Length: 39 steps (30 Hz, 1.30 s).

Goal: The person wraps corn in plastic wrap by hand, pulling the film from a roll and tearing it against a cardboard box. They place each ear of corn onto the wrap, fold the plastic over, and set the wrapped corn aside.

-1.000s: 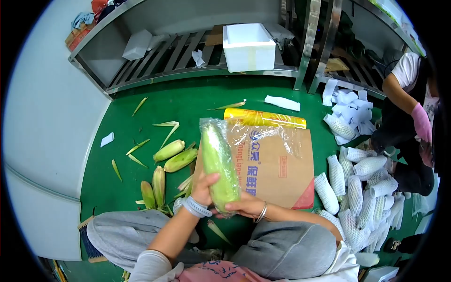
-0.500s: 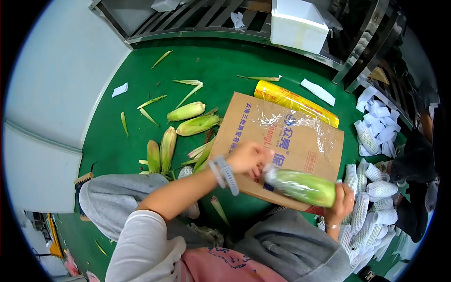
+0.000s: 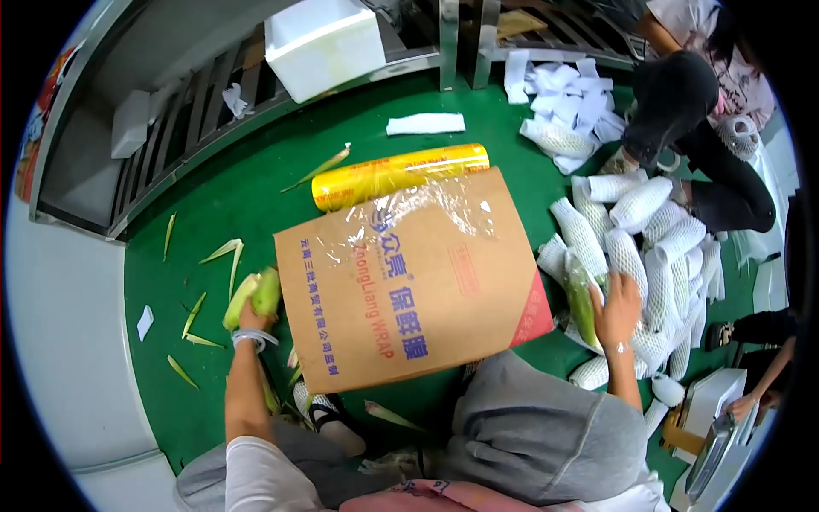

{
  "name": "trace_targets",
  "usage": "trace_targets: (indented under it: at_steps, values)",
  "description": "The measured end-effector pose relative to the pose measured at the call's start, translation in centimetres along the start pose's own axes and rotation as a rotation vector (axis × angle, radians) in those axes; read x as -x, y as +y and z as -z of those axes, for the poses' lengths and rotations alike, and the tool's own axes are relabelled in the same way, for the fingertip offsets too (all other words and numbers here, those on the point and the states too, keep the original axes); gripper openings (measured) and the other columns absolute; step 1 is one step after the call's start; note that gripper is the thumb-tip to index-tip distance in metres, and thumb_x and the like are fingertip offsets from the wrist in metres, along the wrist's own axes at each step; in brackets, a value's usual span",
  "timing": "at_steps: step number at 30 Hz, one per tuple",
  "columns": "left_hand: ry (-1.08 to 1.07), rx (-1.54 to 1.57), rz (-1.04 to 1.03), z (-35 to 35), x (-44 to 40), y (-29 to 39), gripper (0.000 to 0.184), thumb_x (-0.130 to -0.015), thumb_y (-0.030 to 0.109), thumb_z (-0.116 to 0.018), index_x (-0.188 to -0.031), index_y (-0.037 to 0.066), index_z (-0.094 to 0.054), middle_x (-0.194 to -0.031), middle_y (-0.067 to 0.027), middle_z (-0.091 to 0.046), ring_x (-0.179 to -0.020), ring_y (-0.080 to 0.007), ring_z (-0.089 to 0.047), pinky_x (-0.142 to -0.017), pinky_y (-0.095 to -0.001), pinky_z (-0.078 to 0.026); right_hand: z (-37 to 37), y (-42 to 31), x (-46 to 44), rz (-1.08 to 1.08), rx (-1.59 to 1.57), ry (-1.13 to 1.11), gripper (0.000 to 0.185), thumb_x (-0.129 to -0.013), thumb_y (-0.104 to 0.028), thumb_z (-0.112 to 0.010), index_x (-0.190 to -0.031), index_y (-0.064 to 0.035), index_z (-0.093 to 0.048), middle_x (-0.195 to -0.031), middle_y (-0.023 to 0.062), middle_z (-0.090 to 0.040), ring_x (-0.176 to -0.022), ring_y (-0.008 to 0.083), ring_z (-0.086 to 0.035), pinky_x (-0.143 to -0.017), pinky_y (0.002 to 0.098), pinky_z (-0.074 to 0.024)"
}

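My left hand [image 3: 254,317] reaches to the floor left of the carton, its fingers closed around a green-husked ear of corn [image 3: 241,300]. A second ear of corn [image 3: 267,292] lies right against that hand. On the right, my right hand [image 3: 618,311] is over a pile of white foam net sleeves [image 3: 657,256], fingers apart. A film-wrapped ear of corn [image 3: 582,303] rests at the pile's near-left side, beside my right thumb. Between the hands sits a cardboard carton [image 3: 401,290] with a scrap of clear film [image 3: 435,205] on its top.
A yellow roll of wrap [image 3: 399,175] lies behind the carton. Husk pieces [image 3: 232,256] are scattered on the green floor. A white foam box [image 3: 324,47] stands on a metal rack [image 3: 247,124]. Another person's legs [image 3: 682,128] are at the far right, near white sleeves [image 3: 567,107].
My right hand has carried the wrapped ear from over the carton to the sleeve pile. My left hand has left the film and moved down to the ears on the left. The view has turned right.
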<state>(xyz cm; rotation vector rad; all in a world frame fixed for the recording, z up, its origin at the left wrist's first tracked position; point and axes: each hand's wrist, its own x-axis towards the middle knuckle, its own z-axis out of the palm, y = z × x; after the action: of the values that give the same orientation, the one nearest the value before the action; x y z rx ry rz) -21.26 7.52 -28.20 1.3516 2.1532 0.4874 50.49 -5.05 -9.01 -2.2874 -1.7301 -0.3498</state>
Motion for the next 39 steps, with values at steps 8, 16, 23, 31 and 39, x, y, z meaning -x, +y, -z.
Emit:
trace_targets:
  at_steps: [8,16,23,31,39]
  values:
    - [0.523,-0.088,-0.755,9.5,7.3,29.5,0.064,-0.054,0.012,-0.077,-0.111,0.003,-0.049,-0.100,-0.0145,-0.056,-0.094,-0.0321,-0.054,-0.084,-0.0378,-0.043,-4.4,-15.5,-11.1,0.273,-0.082,-0.485,0.052,-0.082,-0.054,-0.052,-0.075,-0.0031,-0.061,-0.072,0.0177,-0.063,-0.068,0.0333,-0.062,-0.058,0.0391,-0.0494]
    - [0.027,-0.337,-0.781,-3.3,8.6,42.2,0.071,-0.052,0.024,-0.080,-0.116,0.014,-0.051,-0.106,-0.0118,-0.055,-0.103,-0.0326,-0.047,-0.086,-0.0427,-0.040,-2.2,-9.8,-5.5,-0.051,-1.627,-1.254,0.026,-0.092,-0.021,-0.051,-0.087,0.0017,-0.062,-0.095,0.0055,-0.063,-0.086,0.0089,-0.057,-0.080,0.0256,-0.0467]
    - [-0.181,-0.631,-0.825,-4.6,12.3,43.0,0.080,-0.057,0.017,-0.076,-0.128,0.013,-0.040,-0.116,-0.0145,-0.048,-0.110,-0.0336,-0.044,-0.087,-0.0517,-0.039,-0.3,-16.5,-13.2,0.042,-1.792,-0.644,0.018,-0.088,-0.019,-0.055,-0.085,-0.0014,-0.059,-0.096,0.0047,-0.051,-0.092,0.0125,-0.048,-0.082,0.0286,-0.0407]
    - [0.009,-0.312,-0.734,-1.0,13.5,31.5,0.066,-0.061,0.035,-0.079,-0.109,0.001,-0.048,-0.102,-0.0175,-0.050,-0.096,-0.0354,-0.050,-0.084,-0.0418,-0.042,-4.7,-24.9,-13.9,0.899,-0.456,-0.165,0.100,-0.064,-0.062,-0.066,-0.143,-0.0228,-0.019,-0.114,0.0157,-0.050,-0.101,0.0338,-0.052,-0.083,0.0419,-0.0381]
    - [0.000,-0.942,-0.939,-2.3,15.1,30.9,0.011,-0.077,0.011,-0.050,-0.076,0.002,-0.056,-0.074,-0.0115,-0.059,-0.064,-0.0272,-0.062,-0.053,-0.0350,-0.051,-4.7,-21.4,-15.3,0.745,-0.497,-0.332,0.068,-0.072,-0.057,-0.061,-0.127,-0.0214,-0.046,-0.101,0.0202,-0.055,-0.089,0.0357,-0.056,-0.076,0.0431,-0.0438]
